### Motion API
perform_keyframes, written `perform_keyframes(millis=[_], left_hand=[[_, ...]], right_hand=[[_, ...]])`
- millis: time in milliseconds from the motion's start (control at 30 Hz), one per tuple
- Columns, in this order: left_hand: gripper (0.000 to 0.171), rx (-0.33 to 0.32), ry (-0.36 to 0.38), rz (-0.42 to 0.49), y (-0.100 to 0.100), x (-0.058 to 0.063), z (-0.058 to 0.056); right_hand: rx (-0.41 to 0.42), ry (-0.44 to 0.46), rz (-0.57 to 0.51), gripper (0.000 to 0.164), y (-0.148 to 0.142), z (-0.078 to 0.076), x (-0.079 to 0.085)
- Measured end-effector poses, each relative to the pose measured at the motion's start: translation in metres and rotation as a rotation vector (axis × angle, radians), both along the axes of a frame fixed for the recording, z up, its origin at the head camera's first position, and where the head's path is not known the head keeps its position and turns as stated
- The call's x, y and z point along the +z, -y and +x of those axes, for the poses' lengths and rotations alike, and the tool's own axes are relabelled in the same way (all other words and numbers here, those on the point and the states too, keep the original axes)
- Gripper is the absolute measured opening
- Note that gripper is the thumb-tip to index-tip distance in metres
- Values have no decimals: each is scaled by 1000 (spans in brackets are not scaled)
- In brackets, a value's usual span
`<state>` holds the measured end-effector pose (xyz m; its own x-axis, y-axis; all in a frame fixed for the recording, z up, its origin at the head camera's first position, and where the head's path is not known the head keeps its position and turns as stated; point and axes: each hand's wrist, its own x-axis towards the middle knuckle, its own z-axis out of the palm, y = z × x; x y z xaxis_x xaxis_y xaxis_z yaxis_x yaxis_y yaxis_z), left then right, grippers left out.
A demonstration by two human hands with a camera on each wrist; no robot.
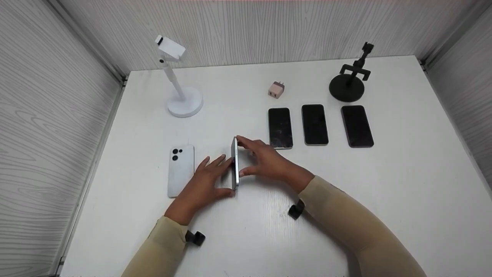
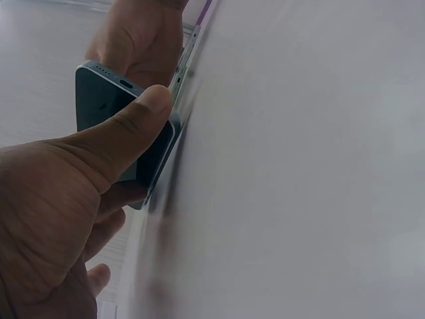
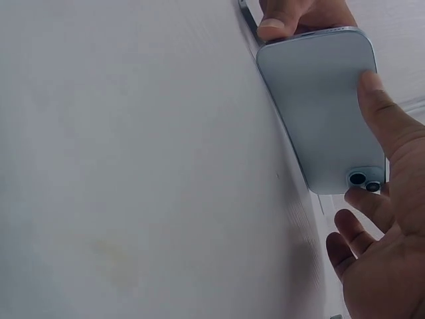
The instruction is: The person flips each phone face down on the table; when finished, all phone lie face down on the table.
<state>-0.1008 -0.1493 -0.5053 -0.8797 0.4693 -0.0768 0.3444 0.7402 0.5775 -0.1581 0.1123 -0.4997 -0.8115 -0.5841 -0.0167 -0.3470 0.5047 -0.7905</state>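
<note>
A light blue smartphone (image 1: 235, 163) stands on its long edge on the white table, between my two hands. My left hand (image 1: 203, 182) holds it from the left, with the thumb at its lower end and fingers against the dark screen side, as the left wrist view shows. From the right, my right hand (image 1: 273, 161) grips it, an index finger near the far end and the thumb on the pale back (image 3: 312, 106) near the upper edge. Twin camera lenses (image 3: 364, 181) show on that back. Beside my left hand a white phone (image 1: 181, 169) lies with its camera side up.
Three phones with black screens lie to the right: one near my right hand (image 1: 280, 127), a middle one (image 1: 315, 125) and a far one (image 1: 357, 126). Behind stand a white phone stand (image 1: 184, 102), a pink charger plug (image 1: 276, 90) and a black stand (image 1: 346, 88). Walls enclose the table.
</note>
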Motion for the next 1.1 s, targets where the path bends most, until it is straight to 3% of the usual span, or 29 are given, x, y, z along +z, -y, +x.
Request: perform_keyframes(millis=[367, 633, 1100], left_hand=[[118, -18, 20, 67, 2, -4, -2], [124, 39, 49, 103, 2, 0, -1], [127, 64, 43, 110, 7, 4, 0]], right_hand=[[20, -39, 61, 114, 7, 5, -3], [39, -78, 164, 115, 12, 8, -7], [33, -173, 274, 114, 12, 16, -10]])
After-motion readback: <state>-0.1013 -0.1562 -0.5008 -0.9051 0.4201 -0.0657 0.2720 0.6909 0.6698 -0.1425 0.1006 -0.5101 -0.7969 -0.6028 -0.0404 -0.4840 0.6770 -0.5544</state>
